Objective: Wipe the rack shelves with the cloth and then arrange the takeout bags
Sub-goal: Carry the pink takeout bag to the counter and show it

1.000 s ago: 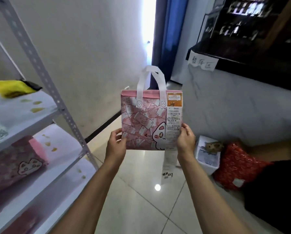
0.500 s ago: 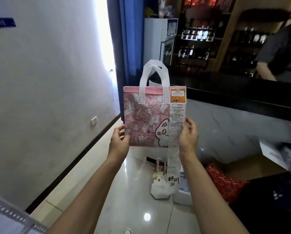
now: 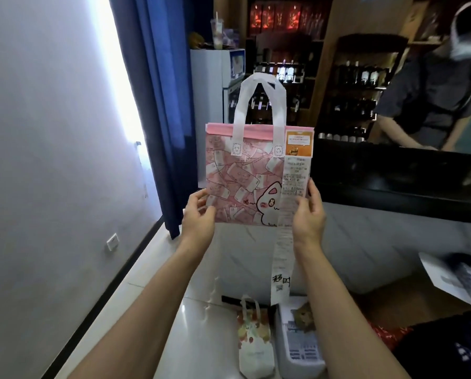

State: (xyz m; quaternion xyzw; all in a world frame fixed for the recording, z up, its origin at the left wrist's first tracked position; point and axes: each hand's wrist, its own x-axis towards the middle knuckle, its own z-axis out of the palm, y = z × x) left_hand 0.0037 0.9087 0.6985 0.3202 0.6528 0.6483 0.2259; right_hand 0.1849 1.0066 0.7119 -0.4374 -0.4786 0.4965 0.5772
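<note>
Left hand (image 3: pixel 198 214) and right hand (image 3: pixel 309 214) pinch lower corners of flat pink non-woven cartoon-print takeout bag (image 3: pixel 245 184), upright, white loop handles (image 3: pixel 259 105), long paper receipt (image 3: pixel 283 247) dangling.

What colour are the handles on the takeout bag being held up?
White, on the pink takeout bag; the handles show best in the head view.

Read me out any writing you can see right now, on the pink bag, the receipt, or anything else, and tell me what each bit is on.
"超时": handwritten in black near the lower end of the long receipt, above a small QR code.
Receipt's printed lines: too small to read.
Orange sticker at the pink bag's top corner: print blurred.
Small black marks beside the cartoon cat: unreadable.
Small floor bag and white box: print unreadable.
</note>
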